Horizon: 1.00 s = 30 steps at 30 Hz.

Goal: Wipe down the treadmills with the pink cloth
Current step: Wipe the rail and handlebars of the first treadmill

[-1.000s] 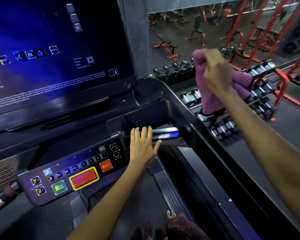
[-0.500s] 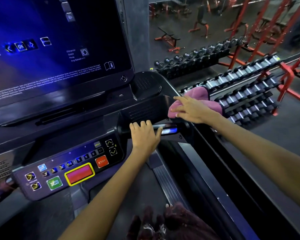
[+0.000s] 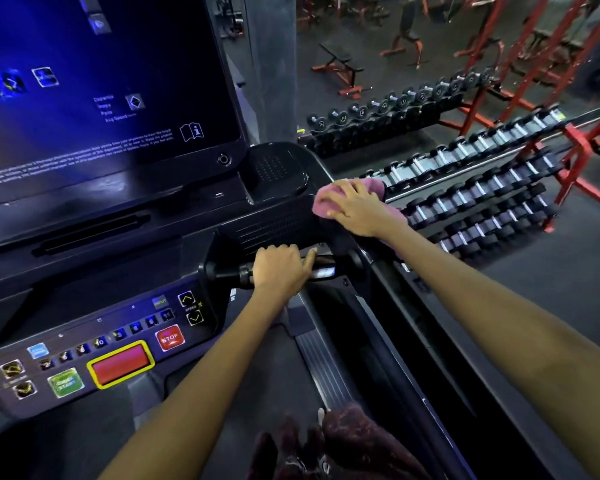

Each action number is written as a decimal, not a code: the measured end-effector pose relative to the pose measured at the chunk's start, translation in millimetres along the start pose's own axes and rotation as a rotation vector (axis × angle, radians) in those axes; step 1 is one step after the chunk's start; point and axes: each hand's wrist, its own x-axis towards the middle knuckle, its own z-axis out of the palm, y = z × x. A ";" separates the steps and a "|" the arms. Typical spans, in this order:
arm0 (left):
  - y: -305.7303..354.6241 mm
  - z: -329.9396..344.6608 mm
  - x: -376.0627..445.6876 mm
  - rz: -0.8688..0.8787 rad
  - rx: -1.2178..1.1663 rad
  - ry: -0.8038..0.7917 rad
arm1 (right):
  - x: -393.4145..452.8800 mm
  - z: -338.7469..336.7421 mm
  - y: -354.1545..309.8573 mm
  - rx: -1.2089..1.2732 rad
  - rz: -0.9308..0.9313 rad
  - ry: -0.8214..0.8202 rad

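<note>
Right hand (image 3: 355,207), raised a second ago, now presses the crumpled pink cloth (image 3: 374,188) flat-fingered onto the black treadmill console's right corner (image 3: 291,216); wiping underway. Left hand (image 3: 281,268) grips the dark handlebar (image 3: 323,268).

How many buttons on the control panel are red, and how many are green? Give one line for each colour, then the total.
Red: 2, the big yellow-framed button and the STOP button
Green: 1, the start button
Total: 3
</note>
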 end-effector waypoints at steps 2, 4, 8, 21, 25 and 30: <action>0.8 1.1 0.7 -0.007 0.007 0.012 | -0.2 3.2 6.9 0.071 -0.017 0.059; 2.6 2.7 1.2 -0.017 0.012 0.013 | -12.2 5.5 15.7 0.090 -0.058 0.042; 6.4 3.4 3.4 -0.035 0.006 0.023 | -43.0 9.6 37.6 0.082 -0.237 0.056; 8.3 2.3 0.9 -0.050 0.025 0.084 | -7.1 -11.7 15.9 -0.430 -0.454 0.053; 9.5 4.3 1.9 -0.044 0.010 0.090 | -33.5 -15.3 25.7 -0.454 -0.602 -0.041; 2.8 7.3 -1.8 -0.030 -0.010 0.120 | 9.6 -14.1 13.2 -0.089 -0.382 -0.006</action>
